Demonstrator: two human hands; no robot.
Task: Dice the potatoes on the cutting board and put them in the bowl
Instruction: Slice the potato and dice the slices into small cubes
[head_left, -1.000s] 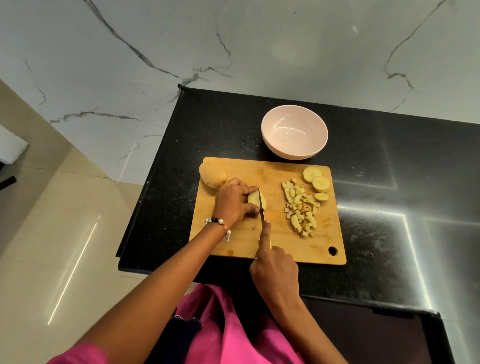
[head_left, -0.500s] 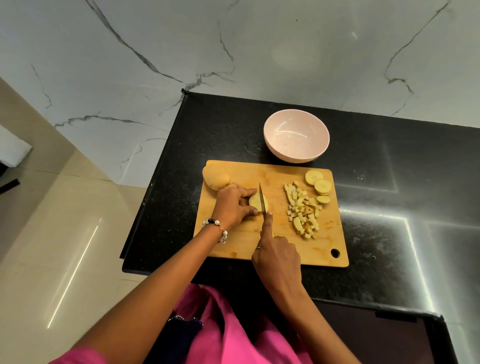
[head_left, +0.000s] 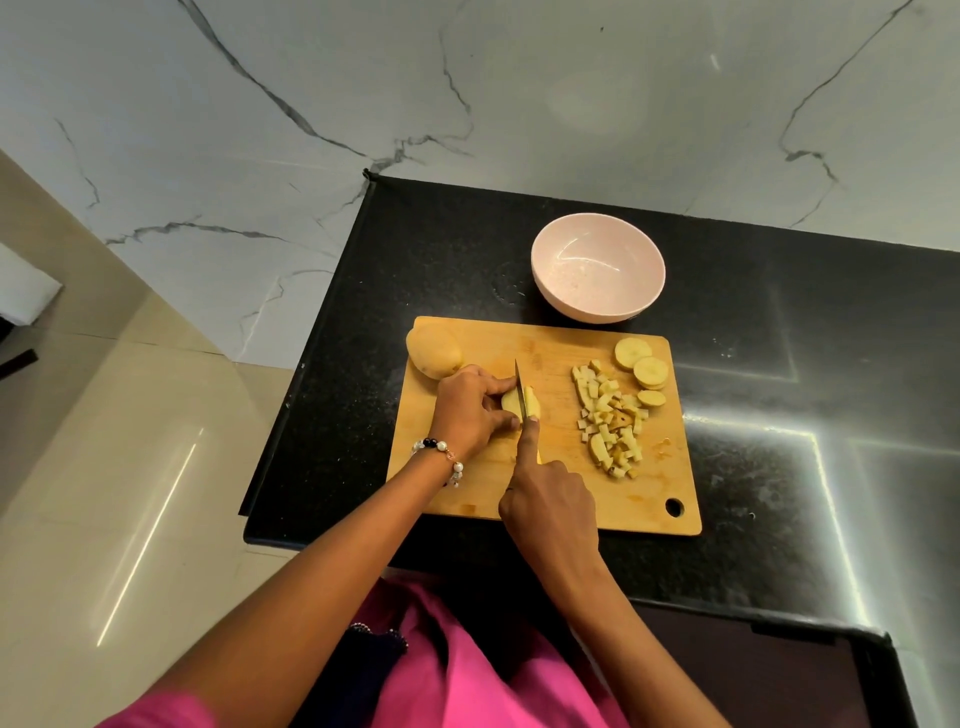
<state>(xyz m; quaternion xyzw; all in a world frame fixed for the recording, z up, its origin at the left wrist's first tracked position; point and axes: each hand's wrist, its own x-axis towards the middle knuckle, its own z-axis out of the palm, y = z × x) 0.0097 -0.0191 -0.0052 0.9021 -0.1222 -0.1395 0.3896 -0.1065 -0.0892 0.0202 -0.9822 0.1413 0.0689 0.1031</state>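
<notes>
A wooden cutting board (head_left: 467, 493) lies on the black counter. My left hand (head_left: 470, 410) holds a potato piece (head_left: 511, 402) near the board's middle. My right hand (head_left: 550, 499) grips a knife (head_left: 518, 387), forefinger along the blade's back, and the blade stands in the potato piece with a thin slice (head_left: 532, 402) to its right. A whole potato (head_left: 434, 352) sits at the board's far left corner. A heap of diced potato (head_left: 610, 421) and round slices (head_left: 641, 364) lie on the board's right side. The pink bowl (head_left: 597, 270) stands behind the board with nothing in it.
The black counter (head_left: 779, 364) stretches to the right and ends at a marble wall (head_left: 467, 104) behind. Its left edge drops to a beige tiled floor (head_left: 130, 467). The board has a hanging hole (head_left: 674, 506) at its near right corner.
The knife has moved a little left along the potato piece and now sits in it, with a fresh slice to its right. My left hand's fingers have shifted back slightly.
</notes>
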